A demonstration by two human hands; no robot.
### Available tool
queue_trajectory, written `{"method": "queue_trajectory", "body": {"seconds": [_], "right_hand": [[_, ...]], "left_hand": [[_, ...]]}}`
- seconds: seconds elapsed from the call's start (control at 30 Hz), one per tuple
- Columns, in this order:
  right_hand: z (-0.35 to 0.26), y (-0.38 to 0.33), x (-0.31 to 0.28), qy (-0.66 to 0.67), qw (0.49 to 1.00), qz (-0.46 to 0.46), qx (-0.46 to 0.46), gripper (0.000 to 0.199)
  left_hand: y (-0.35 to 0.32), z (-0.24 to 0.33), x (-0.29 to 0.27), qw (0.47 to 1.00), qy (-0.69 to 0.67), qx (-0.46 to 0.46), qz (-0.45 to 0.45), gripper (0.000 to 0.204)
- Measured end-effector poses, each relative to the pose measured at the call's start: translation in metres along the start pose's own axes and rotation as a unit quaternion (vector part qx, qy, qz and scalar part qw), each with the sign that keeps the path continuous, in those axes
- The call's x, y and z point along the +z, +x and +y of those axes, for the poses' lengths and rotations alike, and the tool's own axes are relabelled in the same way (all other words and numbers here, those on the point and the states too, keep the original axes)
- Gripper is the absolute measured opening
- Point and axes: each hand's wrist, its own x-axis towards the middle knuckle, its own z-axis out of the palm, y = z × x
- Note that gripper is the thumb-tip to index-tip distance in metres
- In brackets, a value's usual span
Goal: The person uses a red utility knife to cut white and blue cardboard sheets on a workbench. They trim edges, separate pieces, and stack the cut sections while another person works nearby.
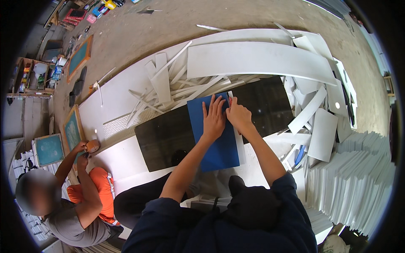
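A blue rectangular board [213, 143] lies across a dark glossy panel [162, 141] in front of me. My left hand [214, 118] presses flat on the board's upper part, fingers spread. At the board's far right edge, my right hand [239, 116] is closed around a small red utility knife [230, 100], mostly hidden by the fingers. Along the right side of the board shows a narrow edge of white sheet [240, 145], apparently lying under it.
White offcut strips [181, 86] pile up beyond the panel, with a long curved white sheet [257, 59] among them. Stacked white sheets [354, 181] stand at right. At left, a seated co-worker in orange trousers [101, 189] holds a tape roll [93, 146] near framed screens [74, 128].
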Motion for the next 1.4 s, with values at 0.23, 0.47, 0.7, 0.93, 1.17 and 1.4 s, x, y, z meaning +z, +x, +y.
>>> {"method": "queue_trajectory", "body": {"seconds": [0.23,0.47,0.7,0.93,1.17,1.4], "right_hand": [[-0.002,0.013,0.006,0.004,1.000,-0.006,0.016,0.029],[0.017,-0.023,0.018,0.016,1.000,-0.008,0.000,0.025],[0.044,-0.118,0.014,-0.012,0.994,-0.110,0.006,0.021],[0.022,-0.057,-0.015,-0.011,0.999,0.026,-0.037,0.020],[0.000,0.011,0.000,0.009,1.000,-0.003,0.011,0.028],[-0.008,0.017,0.005,0.039,0.998,-0.033,0.048,0.028]], "left_hand": [[0.002,0.003,-0.001,1.000,0.012,-0.002,-0.008,0.048],[0.000,0.004,0.004,1.000,0.020,-0.007,0.000,0.048],[0.001,0.004,0.004,0.997,0.079,-0.008,-0.003,0.048],[0.001,0.006,0.002,0.997,0.072,-0.007,-0.002,0.049],[0.000,0.004,0.004,0.998,0.059,-0.006,-0.006,0.049],[-0.001,0.001,0.007,0.997,0.074,-0.002,-0.009,0.049]]}}
